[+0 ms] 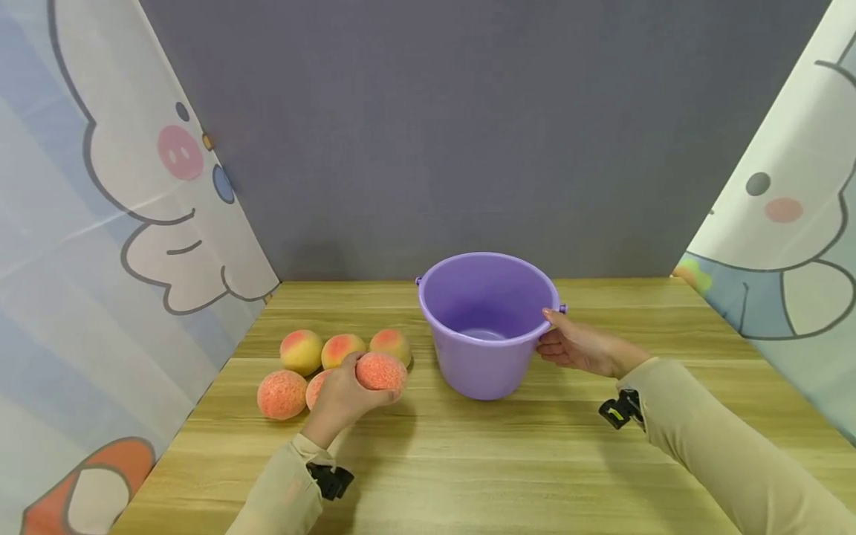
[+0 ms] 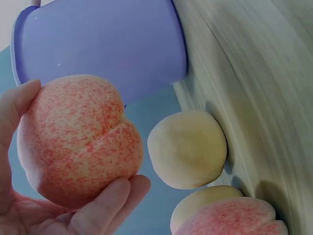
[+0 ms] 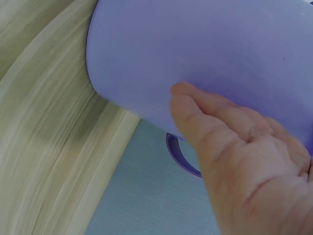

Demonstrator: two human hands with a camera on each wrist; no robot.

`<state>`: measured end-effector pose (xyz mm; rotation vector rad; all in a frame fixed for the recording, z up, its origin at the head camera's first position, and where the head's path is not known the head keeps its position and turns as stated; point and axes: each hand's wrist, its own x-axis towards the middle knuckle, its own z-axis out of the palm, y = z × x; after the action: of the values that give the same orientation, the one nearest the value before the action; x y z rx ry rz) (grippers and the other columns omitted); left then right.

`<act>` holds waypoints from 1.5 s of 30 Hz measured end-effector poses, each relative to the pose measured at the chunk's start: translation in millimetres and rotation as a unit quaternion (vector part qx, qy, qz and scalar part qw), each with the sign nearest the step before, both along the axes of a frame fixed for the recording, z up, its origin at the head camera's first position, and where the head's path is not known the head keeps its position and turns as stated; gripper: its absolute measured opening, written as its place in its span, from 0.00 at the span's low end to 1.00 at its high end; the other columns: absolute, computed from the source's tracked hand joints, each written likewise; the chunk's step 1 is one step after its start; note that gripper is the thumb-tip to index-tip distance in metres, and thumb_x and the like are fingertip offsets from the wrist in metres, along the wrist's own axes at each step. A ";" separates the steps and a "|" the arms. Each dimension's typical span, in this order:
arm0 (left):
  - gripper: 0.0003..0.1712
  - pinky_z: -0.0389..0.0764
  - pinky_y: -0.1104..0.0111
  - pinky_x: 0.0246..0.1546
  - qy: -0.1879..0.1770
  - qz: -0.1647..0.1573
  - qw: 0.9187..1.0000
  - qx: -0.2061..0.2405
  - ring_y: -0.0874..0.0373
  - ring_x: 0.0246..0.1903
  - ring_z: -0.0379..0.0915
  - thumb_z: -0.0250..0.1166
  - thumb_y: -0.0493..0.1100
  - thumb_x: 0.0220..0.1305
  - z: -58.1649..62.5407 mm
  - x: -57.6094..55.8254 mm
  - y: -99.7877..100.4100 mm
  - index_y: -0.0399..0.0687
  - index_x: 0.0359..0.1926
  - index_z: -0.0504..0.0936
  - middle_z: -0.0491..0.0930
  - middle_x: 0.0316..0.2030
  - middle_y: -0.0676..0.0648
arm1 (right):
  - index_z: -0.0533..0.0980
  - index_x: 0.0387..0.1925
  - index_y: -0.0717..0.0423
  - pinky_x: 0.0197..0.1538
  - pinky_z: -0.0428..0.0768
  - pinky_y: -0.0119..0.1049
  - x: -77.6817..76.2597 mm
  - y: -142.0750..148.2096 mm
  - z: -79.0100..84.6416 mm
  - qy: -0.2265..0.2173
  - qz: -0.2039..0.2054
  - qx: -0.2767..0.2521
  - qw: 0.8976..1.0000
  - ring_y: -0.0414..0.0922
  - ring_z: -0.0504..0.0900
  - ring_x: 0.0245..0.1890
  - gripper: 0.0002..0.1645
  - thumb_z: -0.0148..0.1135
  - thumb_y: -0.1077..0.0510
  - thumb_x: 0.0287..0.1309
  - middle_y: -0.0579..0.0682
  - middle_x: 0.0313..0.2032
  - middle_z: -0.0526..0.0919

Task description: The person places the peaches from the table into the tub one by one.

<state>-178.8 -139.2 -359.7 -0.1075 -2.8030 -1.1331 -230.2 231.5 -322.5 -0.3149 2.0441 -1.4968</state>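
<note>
My left hand (image 1: 342, 400) holds a speckled pink-orange peach (image 1: 381, 373) above the table, thumb on one side and fingers on the other. The left wrist view shows the crease of this peach (image 2: 80, 139) facing the camera, with the bucket wall behind it. To the right stands an upright purple bucket (image 1: 478, 368), with no contents visible inside. My right hand (image 1: 583, 348) grips the bucket's right rim, thumb over the edge and fingers along the outer wall. From the right wrist, the fingers (image 3: 215, 110) lie against that wall, and the thumb is out of sight.
Several more peaches lie left of the bucket: a yellow-red one (image 1: 301, 352), another (image 1: 342, 349), a third (image 1: 391, 346) and a speckled one (image 1: 281, 395). My left hand partly covers one more (image 1: 316, 388). A grey panel (image 1: 481, 134) backs the wooden table (image 1: 508, 468); printed curtains (image 1: 127, 245) flank it.
</note>
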 end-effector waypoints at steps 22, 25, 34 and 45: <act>0.47 0.78 0.54 0.45 0.013 0.012 0.999 0.031 0.45 0.44 0.77 0.77 0.51 0.43 16.3 -8.4 -9.7 0.30 0.59 0.69 0.77 0.49 0.35 | 0.39 0.63 0.89 0.68 0.49 0.57 2.2 -5.3 -0.7 0.011 -0.018 -0.004 1.000 0.71 0.46 0.67 0.52 0.21 0.37 0.72 0.83 0.64 0.45; 0.47 0.77 0.52 0.47 0.007 0.009 0.999 0.048 0.43 0.47 0.76 0.76 0.50 0.44 21.9 -8.8 -10.1 0.29 0.60 0.67 0.74 0.52 0.33 | 0.39 0.63 0.89 0.68 0.50 0.57 2.3 -5.1 -0.8 0.010 -0.018 -0.002 1.000 0.71 0.47 0.67 0.51 0.21 0.37 0.72 0.83 0.64 0.45; 0.48 0.76 0.51 0.49 -0.008 0.014 0.998 0.058 0.43 0.49 0.75 0.75 0.52 0.46 31.3 -10.7 -9.0 0.31 0.63 0.66 0.75 0.53 0.33 | 0.39 0.62 0.90 0.67 0.49 0.58 3.5 -5.3 -0.7 0.006 -0.022 0.003 1.000 0.71 0.46 0.66 0.51 0.19 0.38 0.72 0.83 0.64 0.45; 0.49 0.76 0.49 0.49 -0.002 0.030 0.999 0.043 0.40 0.50 0.75 0.74 0.53 0.47 35.3 -15.4 -7.4 0.31 0.64 0.65 0.75 0.53 0.31 | 0.40 0.62 0.89 0.67 0.49 0.58 3.3 -5.1 -0.1 0.003 -0.031 0.003 1.000 0.71 0.47 0.66 0.50 0.20 0.39 0.72 0.83 0.64 0.46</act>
<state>-194.2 -146.6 -324.4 -0.0134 -2.7370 -1.2394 -226.9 226.4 -322.6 -0.2562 2.0791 -1.5276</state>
